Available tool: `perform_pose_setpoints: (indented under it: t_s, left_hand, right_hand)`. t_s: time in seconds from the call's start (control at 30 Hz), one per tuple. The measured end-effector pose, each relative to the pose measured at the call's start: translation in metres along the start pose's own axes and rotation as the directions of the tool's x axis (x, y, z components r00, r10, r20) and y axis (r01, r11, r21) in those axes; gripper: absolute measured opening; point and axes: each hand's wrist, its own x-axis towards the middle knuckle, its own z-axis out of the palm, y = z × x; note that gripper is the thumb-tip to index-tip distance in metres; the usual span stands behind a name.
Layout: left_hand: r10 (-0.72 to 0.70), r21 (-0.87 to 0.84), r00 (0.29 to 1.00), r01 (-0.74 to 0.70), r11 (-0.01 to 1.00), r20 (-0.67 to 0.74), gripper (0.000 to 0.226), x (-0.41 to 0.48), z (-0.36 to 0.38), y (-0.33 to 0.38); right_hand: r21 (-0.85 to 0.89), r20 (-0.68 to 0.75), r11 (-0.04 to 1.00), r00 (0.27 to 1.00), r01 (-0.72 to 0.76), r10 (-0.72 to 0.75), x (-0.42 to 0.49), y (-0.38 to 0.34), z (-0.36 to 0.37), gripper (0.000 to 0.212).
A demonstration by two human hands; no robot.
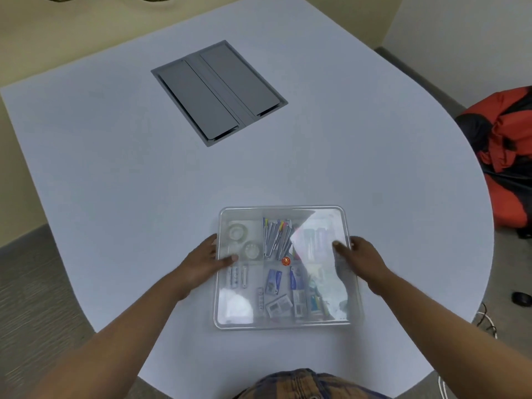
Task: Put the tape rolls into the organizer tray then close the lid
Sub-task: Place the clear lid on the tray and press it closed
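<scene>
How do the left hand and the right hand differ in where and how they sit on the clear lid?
The left hand is at the lid's left edge, thumb lying over the top; the right hand is at the opposite, right edge. The left thumb reaches toward the compartment with the tape rolls; the right hand's digits rest over a glare-washed compartment. Both touch the lid at about mid-height of the organizer tray.

One desk (115, 168) carries one tray (283, 326) under one clear lid (316, 217). Inside the tray: two tape rolls (238, 231) in its far-left compartment; one bundle of pens (277, 236) at far centre, too many to count; one red dot (285, 261) at centre. Two hands, left (203, 262) and right (364, 262), flank the tray. One grey hatch (218, 92) has two flaps.
</scene>
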Motion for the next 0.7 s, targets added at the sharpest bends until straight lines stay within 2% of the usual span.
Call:
perform_pose_setpoints:
  t_s: [0.1,0.17,0.23,0.3,0.5,0.7]
  left_hand:
    - [0.027,0.128,0.997,-0.037,0.991,0.078,0.090,-0.030,0.004,-0.037]
    - [0.035,0.105,0.998,-0.041,0.994,0.058,0.083,-0.046,0.010,-0.057]
    - [0.048,0.010,0.998,-0.049,0.999,0.026,0.063,-0.058,0.019,-0.068]
    - [0.046,-0.070,0.998,-0.043,0.997,0.034,0.052,-0.067,0.028,-0.073]
    - [0.055,-0.243,0.998,-0.061,0.968,-0.032,0.052,-0.079,0.045,-0.092]
    - [0.080,-0.225,0.991,-0.101,0.969,-0.104,0.051,-0.078,0.053,-0.106]
  right_hand:
    - [0.040,0.042,0.999,0.999,0.033,-0.034,-0.041,0.036,-0.004,0.018]
    - [0.091,0.104,0.995,0.993,0.041,-0.050,-0.064,0.058,-0.009,0.011]
    - [0.156,0.176,0.987,0.983,0.025,-0.052,-0.082,0.072,-0.013,0.016]
    - [0.209,0.208,0.978,0.976,0.012,-0.057,-0.091,0.082,-0.015,0.023]
    - [0.296,0.191,0.955,0.978,0.022,-0.082,-0.101,0.087,-0.013,0.025]
    - [0.276,0.147,0.958,0.982,0.074,-0.118,-0.102,0.091,-0.010,0.018]
